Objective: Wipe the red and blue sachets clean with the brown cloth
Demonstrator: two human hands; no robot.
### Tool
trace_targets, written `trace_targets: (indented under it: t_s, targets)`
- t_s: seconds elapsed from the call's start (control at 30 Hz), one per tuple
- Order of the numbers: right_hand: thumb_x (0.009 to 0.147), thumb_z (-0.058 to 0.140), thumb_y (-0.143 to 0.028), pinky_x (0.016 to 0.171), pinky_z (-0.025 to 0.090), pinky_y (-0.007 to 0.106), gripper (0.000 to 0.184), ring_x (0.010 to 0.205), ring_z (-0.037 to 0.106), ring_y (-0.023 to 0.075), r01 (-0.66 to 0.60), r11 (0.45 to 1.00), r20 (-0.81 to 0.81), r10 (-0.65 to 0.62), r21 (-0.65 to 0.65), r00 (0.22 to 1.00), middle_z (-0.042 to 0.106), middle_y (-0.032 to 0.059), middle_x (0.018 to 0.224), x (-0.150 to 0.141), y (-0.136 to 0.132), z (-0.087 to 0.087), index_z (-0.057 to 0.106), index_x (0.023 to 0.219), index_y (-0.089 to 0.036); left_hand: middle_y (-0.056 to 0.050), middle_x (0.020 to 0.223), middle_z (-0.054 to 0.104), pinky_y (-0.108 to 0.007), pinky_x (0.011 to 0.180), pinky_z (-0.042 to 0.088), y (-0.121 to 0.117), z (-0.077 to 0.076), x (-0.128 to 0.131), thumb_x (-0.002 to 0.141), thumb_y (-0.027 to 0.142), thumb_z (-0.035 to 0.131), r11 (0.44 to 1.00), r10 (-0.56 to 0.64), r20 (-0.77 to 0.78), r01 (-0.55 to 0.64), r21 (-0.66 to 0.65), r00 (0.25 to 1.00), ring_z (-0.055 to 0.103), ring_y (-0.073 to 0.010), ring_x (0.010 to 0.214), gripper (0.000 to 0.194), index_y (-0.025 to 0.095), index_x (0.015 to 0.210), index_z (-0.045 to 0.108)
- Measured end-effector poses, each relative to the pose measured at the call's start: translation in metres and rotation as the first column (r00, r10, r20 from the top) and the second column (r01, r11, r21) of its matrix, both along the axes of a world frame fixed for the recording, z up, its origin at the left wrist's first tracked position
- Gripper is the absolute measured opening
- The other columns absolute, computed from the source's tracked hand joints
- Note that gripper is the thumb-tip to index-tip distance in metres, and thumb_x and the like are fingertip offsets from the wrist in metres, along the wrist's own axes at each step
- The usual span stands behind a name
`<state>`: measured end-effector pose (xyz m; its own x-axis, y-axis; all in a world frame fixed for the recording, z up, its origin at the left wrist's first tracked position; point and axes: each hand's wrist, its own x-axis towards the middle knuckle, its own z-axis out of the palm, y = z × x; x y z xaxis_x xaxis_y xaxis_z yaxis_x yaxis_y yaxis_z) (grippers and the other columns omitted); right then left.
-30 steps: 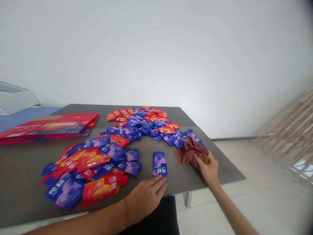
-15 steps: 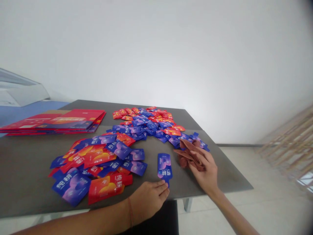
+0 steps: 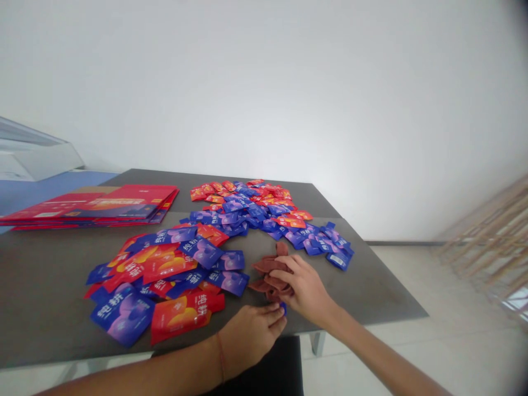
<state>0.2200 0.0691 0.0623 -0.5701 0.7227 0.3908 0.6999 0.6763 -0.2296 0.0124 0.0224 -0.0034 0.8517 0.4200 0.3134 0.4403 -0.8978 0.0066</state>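
Note:
My left hand (image 3: 252,334) rests at the table's front edge, its fingers pressed together on the narrow end of a blue sachet (image 3: 284,308). Only a sliver of that sachet shows; the rest is covered. Over it, my right hand (image 3: 304,286) grips a crumpled brown cloth (image 3: 270,269) and holds it down on the sachet. Just left of the hands lies a loose heap of red and blue sachets (image 3: 165,261), printed with white characters. The cloth comes close to the heap's right side.
Another heap of red and blue sachets (image 3: 247,206) spreads across the back and trails to the right. Flat red printed cartons (image 3: 124,201) are stacked at the left on the dark grey table (image 3: 371,291). A white wall rises behind; slatted wood (image 3: 490,242) stands far right.
My right hand has brought the brown cloth leftward from the right-hand sachets onto the single blue sachet, now mostly hidden. My left hand has stayed at the sachet's end.

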Motion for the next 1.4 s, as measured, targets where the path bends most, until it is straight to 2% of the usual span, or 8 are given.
trace_targets:
  t_s: [0.13, 0.33, 0.43, 0.53, 0.67, 0.8, 1.07, 1.4]
  targets:
    - [0.084, 0.076, -0.016, 0.098, 0.053, 0.046, 0.04, 0.117, 0.058, 0.0301, 0.036, 0.998, 0.007, -0.037, 0.042, 0.999, 0.067, 0.0075, 0.135, 0.003, 0.027, -0.001, 0.077, 0.122, -0.03, -0.017, 0.136, 0.072, -0.038, 0.103, 0.059, 0.0, 0.002, -0.002, 0.106, 0.021, 0.05, 1.0, -0.014, -0.002, 0.014, 0.008, 1.0, 0.067, -0.0265, 0.129, 0.034, 0.01, 0.134, 0.067]
    - [0.087, 0.073, -0.017, 0.097, 0.055, 0.05, 0.031, 0.114, 0.061, 0.0319, 0.262, 0.962, -0.131, -0.251, 0.073, 0.959, 0.069, 0.0102, 0.131, 0.007, 0.055, -0.011, 0.08, 0.116, -0.027, -0.017, 0.135, 0.073, -0.037, 0.103, 0.059, -0.001, 0.007, -0.003, 0.107, 0.02, 0.049, 1.0, -0.005, -0.027, 0.005, 0.018, 1.0, 0.068, -0.0261, 0.129, 0.034, 0.01, 0.134, 0.068]
    - [0.086, 0.073, -0.017, 0.1, 0.055, 0.049, 0.034, 0.118, 0.062, 0.0315, 0.321, 0.946, -0.283, -0.295, 0.048, 0.913, 0.069, 0.0092, 0.133, 0.009, 0.046, -0.006, 0.079, 0.118, -0.026, -0.017, 0.135, 0.073, -0.037, 0.102, 0.06, -0.002, 0.006, -0.004, 0.107, 0.02, 0.049, 1.0, -0.003, -0.022, 0.004, 0.015, 1.0, 0.068, -0.0259, 0.128, 0.034, 0.011, 0.134, 0.068]
    - [0.086, 0.073, -0.019, 0.102, 0.055, 0.048, 0.034, 0.121, 0.063, 0.0305, 0.284, 0.958, -0.359, -0.253, 0.036, 0.899, 0.069, 0.0075, 0.133, 0.009, 0.023, 0.002, 0.078, 0.118, -0.028, -0.016, 0.134, 0.073, -0.037, 0.102, 0.06, -0.003, 0.005, -0.004, 0.106, 0.02, 0.051, 1.0, -0.003, -0.011, 0.003, 0.023, 1.0, 0.069, -0.0263, 0.127, 0.033, 0.011, 0.133, 0.068]
    - [0.085, 0.073, -0.018, 0.102, 0.055, 0.044, 0.036, 0.12, 0.062, 0.028, 0.188, 0.98, -0.26, -0.197, -0.056, 0.946, 0.068, 0.0058, 0.134, 0.002, -0.009, 0.001, 0.078, 0.118, -0.031, -0.016, 0.133, 0.074, -0.038, 0.102, 0.06, -0.002, 0.005, -0.001, 0.105, 0.019, 0.054, 1.0, 0.001, -0.009, -0.001, 0.022, 1.0, 0.07, -0.0268, 0.126, 0.032, 0.01, 0.132, 0.068]
    - [0.083, 0.077, -0.017, 0.102, 0.054, 0.046, 0.042, 0.123, 0.057, 0.0303, 0.193, 0.977, -0.085, -0.201, -0.088, 0.976, 0.064, 0.007, 0.14, -0.008, -0.021, -0.009, 0.077, 0.122, -0.032, -0.015, 0.131, 0.074, -0.037, 0.104, 0.059, -0.001, 0.005, 0.001, 0.105, 0.016, 0.053, 1.0, 0.002, -0.014, -0.002, 0.018, 1.0, 0.071, -0.0253, 0.123, 0.031, 0.011, 0.13, 0.069]
    - [0.083, 0.077, -0.015, 0.101, 0.054, 0.045, 0.04, 0.117, 0.058, 0.0297, 0.232, 0.97, -0.079, -0.238, -0.074, 0.968, 0.067, 0.0073, 0.132, -0.009, 0.019, -0.008, 0.079, 0.12, -0.031, -0.017, 0.134, 0.073, -0.038, 0.104, 0.059, -0.001, 0.006, -0.002, 0.106, 0.02, 0.051, 1.0, 0.0, -0.038, 0.001, 0.021, 0.999, 0.068, -0.0271, 0.129, 0.033, 0.01, 0.133, 0.068]
    - [0.084, 0.074, -0.019, 0.105, 0.053, 0.05, 0.031, 0.123, 0.062, 0.0321, 0.298, 0.949, -0.395, -0.313, -0.099, 0.864, 0.071, 0.0091, 0.127, -0.005, 0.051, -0.027, 0.081, 0.113, -0.028, -0.016, 0.134, 0.073, -0.039, 0.102, 0.061, 0.001, 0.006, -0.003, 0.108, 0.02, 0.05, 1.0, 0.011, -0.056, -0.01, 0.013, 0.998, 0.07, -0.0275, 0.126, 0.033, 0.011, 0.132, 0.069]
